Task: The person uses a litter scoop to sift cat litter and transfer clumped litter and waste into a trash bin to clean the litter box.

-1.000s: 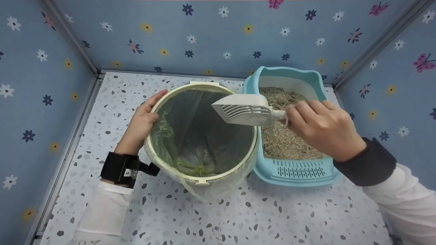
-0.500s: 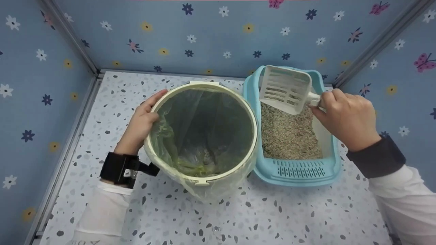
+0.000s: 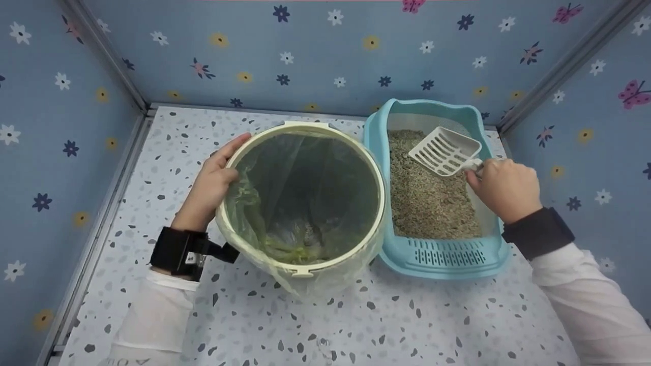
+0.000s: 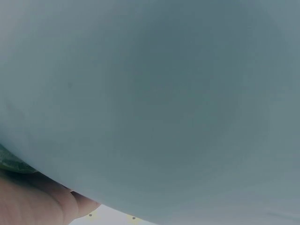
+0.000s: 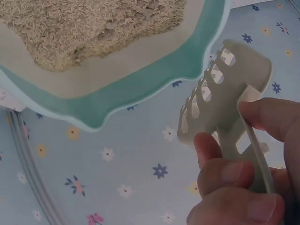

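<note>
A cream round bin (image 3: 376,223) lined with a green plastic bag stands at the middle of the speckled floor. My left hand (image 3: 216,178) rests against its left rim, thumb on the lip; the left wrist view shows only the bin's pale wall (image 4: 154,103) up close. To the right sits a light blue litter tray (image 3: 442,259) filled with grey-brown litter (image 3: 424,198). My right hand (image 3: 503,188) grips the handle of a white slotted scoop (image 3: 445,151), held low over the far right part of the litter. The scoop (image 5: 220,93) looks empty, and the tray's rim (image 5: 140,84) is in view.
Blue flowered walls (image 3: 325,51) close in the back and both sides. The speckled floor (image 3: 356,325) stretches in front of the bin and tray. A dark strap (image 3: 175,251) sits on my left wrist.
My right hand has carried the scoop from over the bin's mouth to the right and down, into the tray above the litter. The left hand and the bin have stayed put.
</note>
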The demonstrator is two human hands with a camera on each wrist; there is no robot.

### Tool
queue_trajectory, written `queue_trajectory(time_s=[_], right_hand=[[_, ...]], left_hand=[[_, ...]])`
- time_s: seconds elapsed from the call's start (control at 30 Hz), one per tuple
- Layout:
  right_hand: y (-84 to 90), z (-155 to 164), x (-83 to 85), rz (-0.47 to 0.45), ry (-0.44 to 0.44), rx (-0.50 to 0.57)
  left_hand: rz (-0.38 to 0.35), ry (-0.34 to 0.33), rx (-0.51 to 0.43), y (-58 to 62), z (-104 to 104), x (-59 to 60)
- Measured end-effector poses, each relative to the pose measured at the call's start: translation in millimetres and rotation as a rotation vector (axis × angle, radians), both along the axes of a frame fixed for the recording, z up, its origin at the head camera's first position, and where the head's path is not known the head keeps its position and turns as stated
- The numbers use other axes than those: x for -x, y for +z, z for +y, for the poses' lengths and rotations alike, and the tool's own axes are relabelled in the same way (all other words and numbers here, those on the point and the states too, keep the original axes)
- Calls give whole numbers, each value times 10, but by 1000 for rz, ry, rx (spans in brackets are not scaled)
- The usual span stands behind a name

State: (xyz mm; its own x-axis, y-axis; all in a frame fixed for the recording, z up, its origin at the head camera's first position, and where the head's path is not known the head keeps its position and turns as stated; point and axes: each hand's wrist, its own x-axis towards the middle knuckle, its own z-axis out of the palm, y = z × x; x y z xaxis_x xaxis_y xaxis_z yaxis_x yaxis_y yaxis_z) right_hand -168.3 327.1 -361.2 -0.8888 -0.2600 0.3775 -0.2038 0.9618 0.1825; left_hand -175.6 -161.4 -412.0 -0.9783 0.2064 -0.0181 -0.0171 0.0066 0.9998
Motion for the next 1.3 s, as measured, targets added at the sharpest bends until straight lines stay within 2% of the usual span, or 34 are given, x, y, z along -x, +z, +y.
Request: queue_trajectory(time_s=[0.13,0.23,0.47,0.63,0.77,0.93,1.07,1.3], right_hand=[[-159,-1,8,-45,1,-24],[-287,-18,19,-123,-23,-40],[-570,-47,132,-442,-123,-26],[-755,-90,223,-593,-164,-37],[-892,-150,289,-646,-191,-30],[-1000,-228,368,-643,-203,-2],[-1004,-284,432,-662,-209,-4],[-978,-383,580,-767,-256,51]], left_hand=[[0,-5,-2,7,3,-7],[-3,-1,-9,15,7,-10],[-4,-3,-8,7,17,6],[-11,-6,-14,17,20,1],[-15,4,-14,23,17,-9],[-7,3,-24,11,12,-10],[-1,-8,-37,2,9,-3],[2,-2,-31,-13,-5,12]])
